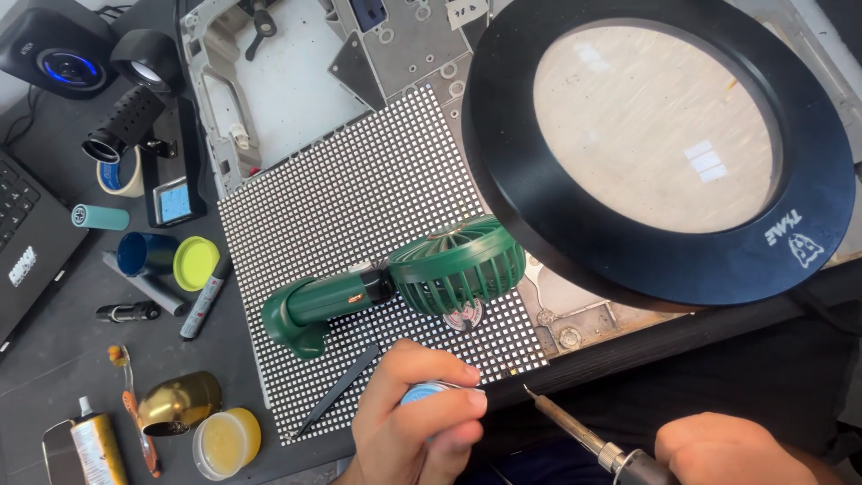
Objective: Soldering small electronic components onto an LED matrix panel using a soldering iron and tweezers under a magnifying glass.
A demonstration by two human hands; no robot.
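Soldering iron held over the lower edge of a dotted panel

Soldering iron (575, 429) sits in the right hand (732, 449) at the bottom right of the frame, its thin metal tip pointing up and left toward the lower right corner of the dotted LED panel (359, 193). Only the top of that hand shows; the fingers seem wrapped round the handle, though the grip itself is cut off by the frame edge. The left hand (415, 422), bottom centre, has its fingers closed around a small blue object (424, 392), too hidden to identify, just below the panel's lower edge. Black tweezers (339, 392) lie on the panel just left of that hand. A green handheld fan (400, 287) rests on the panel at mid-frame, its round cage partly under the black ring of a large magnifier lamp (660, 148) filling the upper right. On the dark bench (54, 359) at left lie a yellow tin of paste (226, 442), a brass cup (182, 402), a blue jar (145, 253) with a yellow-green lid (196, 263) beside it, and a marker (205, 301)
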